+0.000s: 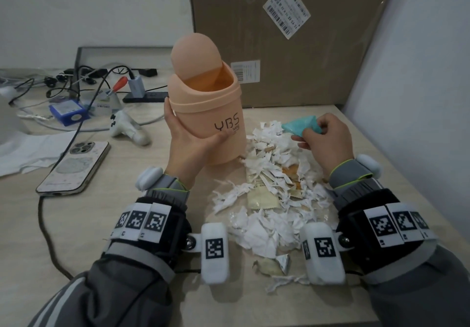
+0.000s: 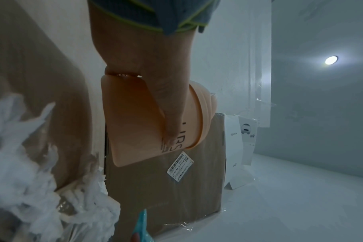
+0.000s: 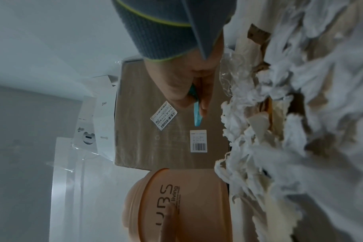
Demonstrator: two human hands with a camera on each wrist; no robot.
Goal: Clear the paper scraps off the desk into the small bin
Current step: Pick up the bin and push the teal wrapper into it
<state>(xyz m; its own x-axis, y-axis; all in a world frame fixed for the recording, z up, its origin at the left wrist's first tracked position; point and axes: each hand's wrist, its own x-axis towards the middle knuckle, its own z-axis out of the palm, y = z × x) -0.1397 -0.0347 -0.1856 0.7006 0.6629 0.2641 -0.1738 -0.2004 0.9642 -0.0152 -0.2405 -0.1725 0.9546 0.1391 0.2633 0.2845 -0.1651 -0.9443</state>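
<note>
A small peach bin [image 1: 211,113] with a swing lid tipped open stands on the desk, and my left hand [image 1: 188,141] grips its side; the thumb lies across the printed letters [image 2: 172,131]. A heap of torn white paper scraps [image 1: 269,194] with some wrappers lies between my forearms, right of the bin. My right hand [image 1: 323,138] pinches a teal wrapper [image 1: 302,125] above the far end of the heap; the same teal wrapper [image 3: 197,111] shows edge-on between the fingers in the right wrist view, with the bin [image 3: 182,204] beside it.
A big cardboard box [image 1: 305,34] stands against the back wall behind the bin. On the left lie a phone [image 1: 76,166] on a cable, a white controller [image 1: 127,128], a blue box [image 1: 68,110] and tangled cables. The desk's right edge [image 1: 396,174] is close to my right wrist.
</note>
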